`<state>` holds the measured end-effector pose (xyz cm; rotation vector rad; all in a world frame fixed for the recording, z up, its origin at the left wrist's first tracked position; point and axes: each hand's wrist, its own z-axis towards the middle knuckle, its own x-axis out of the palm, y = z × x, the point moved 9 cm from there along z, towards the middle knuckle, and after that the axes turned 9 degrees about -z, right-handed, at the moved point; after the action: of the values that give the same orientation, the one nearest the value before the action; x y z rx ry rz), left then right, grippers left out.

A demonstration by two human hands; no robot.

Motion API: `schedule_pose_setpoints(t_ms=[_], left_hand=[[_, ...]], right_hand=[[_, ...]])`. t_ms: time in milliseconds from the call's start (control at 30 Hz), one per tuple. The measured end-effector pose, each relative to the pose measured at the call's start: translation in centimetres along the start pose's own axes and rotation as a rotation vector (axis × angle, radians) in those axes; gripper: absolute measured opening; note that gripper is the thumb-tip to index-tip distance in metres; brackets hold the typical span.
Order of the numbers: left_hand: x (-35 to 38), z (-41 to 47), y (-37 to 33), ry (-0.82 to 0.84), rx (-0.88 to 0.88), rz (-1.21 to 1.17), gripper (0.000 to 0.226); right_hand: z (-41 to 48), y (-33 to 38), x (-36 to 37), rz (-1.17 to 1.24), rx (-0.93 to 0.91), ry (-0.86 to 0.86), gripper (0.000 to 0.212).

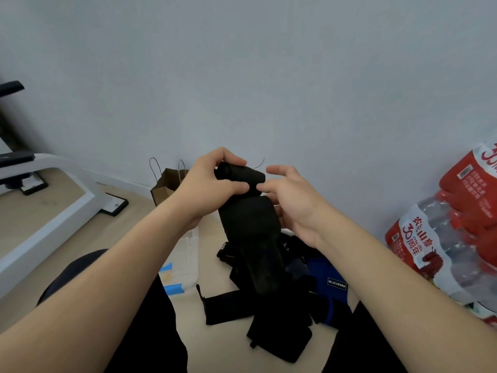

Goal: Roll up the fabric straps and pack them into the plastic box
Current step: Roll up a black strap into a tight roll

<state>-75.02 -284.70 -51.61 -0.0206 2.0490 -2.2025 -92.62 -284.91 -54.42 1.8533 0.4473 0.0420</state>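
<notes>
Black strap (250, 227) held above the pile (269, 313) on the floor (228, 337). Left hand (212, 184) curls round the started roll at its top. Right hand (290, 200), fingers loosely spread, merely thumbs the band. Risk: with only one firm grip, the roll may loosen or telescope. Plastic box (188, 254) lies left of the pile.
</notes>
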Motion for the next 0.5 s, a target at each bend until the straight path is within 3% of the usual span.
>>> schedule_pose_setpoints(t_ms=[100, 167, 267, 367, 500], left_hand=[[-0.4, 0.4, 1.1, -0.087, -0.103, -0.138, 0.024], [-0.5, 0.5, 1.4, -0.117, -0.140, -0.213, 0.012], [-0.4, 0.7, 1.7, -0.103, -0.172, -0.327, 0.015], [-0.1, 0.7, 2.0, -0.040, -0.213, -0.380, 0.014], [1.4, 0.3, 2.2, 0.060, -0.275, -0.405, 0.022]], right_hand=[[-0.7, 1.8, -0.2, 0.035, -0.126, 0.073, 0.033], [-1.2, 2.8, -0.1, 0.081, -0.192, 0.147, 0.049], [-2.0, 4.0, -0.2, 0.011, -0.325, 0.235, 0.061], [-2.7, 4.8, -0.7, -0.127, -0.473, 0.216, 0.044], [-2.8, 5.9, -2.8, -0.270, -0.609, -0.093, 0.010]])
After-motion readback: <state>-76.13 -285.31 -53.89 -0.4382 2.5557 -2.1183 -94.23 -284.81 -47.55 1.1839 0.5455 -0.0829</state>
